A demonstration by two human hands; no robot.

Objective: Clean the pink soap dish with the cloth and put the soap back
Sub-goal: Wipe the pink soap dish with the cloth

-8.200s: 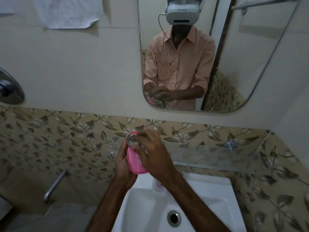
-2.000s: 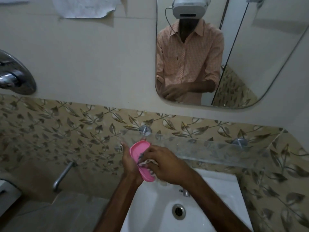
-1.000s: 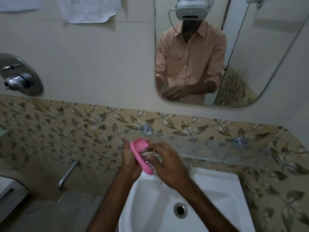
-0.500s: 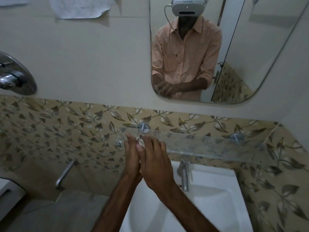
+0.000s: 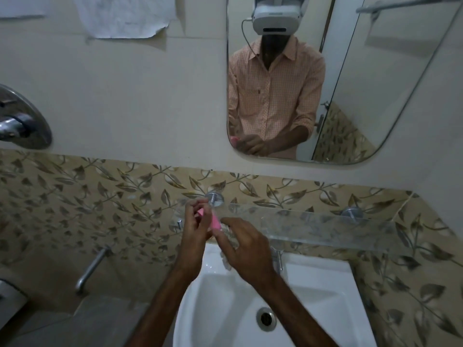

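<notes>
left hand (image 5: 194,230) grips the pink soap dish (image 5: 215,222); right hand (image 5: 244,249) clutches the cloth (image 5: 225,262) beside it.

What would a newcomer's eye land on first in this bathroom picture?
Probably the bright pink soap dish, gripped on edge by the left hand above the white sink, while the right hand holds a pale cloth next to it. After that, the big wall mirror at upper right, which reflects the person wearing a white headset.
</notes>
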